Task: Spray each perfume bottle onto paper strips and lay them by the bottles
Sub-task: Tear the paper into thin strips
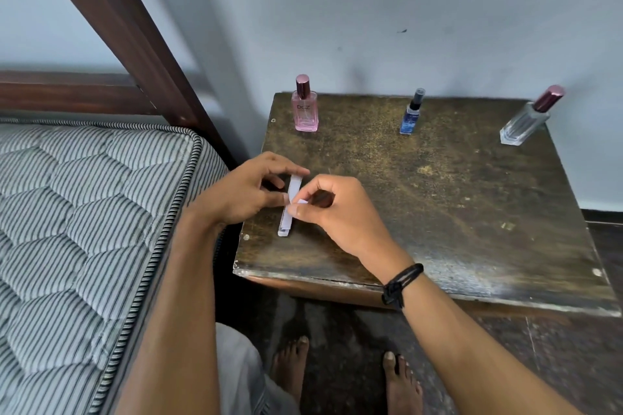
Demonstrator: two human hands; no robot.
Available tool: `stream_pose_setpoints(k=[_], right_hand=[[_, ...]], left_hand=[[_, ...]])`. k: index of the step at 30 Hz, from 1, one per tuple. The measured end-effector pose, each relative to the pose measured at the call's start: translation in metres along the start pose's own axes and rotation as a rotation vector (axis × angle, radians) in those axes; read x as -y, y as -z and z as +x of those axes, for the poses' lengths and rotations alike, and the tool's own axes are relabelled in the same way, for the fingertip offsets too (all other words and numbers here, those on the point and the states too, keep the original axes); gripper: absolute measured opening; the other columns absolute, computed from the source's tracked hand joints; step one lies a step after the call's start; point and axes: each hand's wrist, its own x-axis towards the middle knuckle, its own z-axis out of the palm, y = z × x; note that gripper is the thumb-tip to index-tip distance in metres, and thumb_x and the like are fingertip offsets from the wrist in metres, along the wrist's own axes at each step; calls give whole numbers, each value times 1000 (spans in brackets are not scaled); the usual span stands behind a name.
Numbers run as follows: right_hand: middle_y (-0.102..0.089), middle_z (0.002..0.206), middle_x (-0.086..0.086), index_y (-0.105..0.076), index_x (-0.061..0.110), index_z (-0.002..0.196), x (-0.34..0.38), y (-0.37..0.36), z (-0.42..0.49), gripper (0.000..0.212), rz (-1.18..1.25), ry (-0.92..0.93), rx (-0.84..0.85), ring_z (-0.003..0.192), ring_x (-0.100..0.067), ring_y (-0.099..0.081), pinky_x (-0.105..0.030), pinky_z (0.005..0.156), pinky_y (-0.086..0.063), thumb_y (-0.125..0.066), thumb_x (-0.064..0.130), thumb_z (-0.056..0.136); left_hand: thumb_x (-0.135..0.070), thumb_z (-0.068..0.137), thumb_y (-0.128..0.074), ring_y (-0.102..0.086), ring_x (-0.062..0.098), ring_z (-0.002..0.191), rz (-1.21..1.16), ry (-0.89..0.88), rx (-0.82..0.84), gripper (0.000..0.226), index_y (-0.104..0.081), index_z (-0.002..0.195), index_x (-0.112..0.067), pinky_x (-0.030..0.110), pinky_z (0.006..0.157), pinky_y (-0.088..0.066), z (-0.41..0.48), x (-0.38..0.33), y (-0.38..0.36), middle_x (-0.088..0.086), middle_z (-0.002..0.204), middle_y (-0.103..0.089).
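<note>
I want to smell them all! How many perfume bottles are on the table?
3. The pink bottle stands back left, the blue bottle back middle, the clear bottle back right. None looks hidden.

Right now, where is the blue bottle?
In the head view, the blue bottle stands at the back of the table, between the pink bottle on the left and the clear bottle on the right.

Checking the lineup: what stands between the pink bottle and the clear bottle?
Head view: only the blue bottle, upright, between the pink bottle and the clear bottle.
</note>
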Motion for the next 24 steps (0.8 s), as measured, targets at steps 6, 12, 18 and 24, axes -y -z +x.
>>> stream_pose_setpoints(k=[6,12,18,24], right_hand=[[-68,70,11,-75,17,78,-2,2,-7,12,27,-32,-16,63,0,-58,-16,63,-44,-87,17,82],[-76,79,-6,-74,24,79,-1,3,-3,18,107,-62,-57,72,-19,-69,-40,77,-57,-83,9,85],[-74,73,1,-75,19,87,2,8,-2,23,249,-121,-80,73,-13,-72,-23,70,-55,-72,-4,91],[-71,79,0,-78,9,102,3,14,-3,18,438,-223,-146,72,-13,-73,-22,71,-59,-68,-4,95]], left_hand=[[1,90,-68,-59,4,86,6,-1,-54,34,-74,116,-21,15,82,-45,6,1,-3,-8,123,-61],[8,85,-70,-60,-2,76,57,-19,-93,40,-74,112,-20,11,77,-48,11,1,-5,-5,118,-62],[-1,86,-72,-62,2,77,94,-28,-179,24,-77,95,-23,30,85,-51,13,1,-8,-5,103,-68],[-12,90,-73,-66,4,74,84,11,-222,6,-75,94,-16,24,76,-50,16,-2,-12,-13,77,-71]])
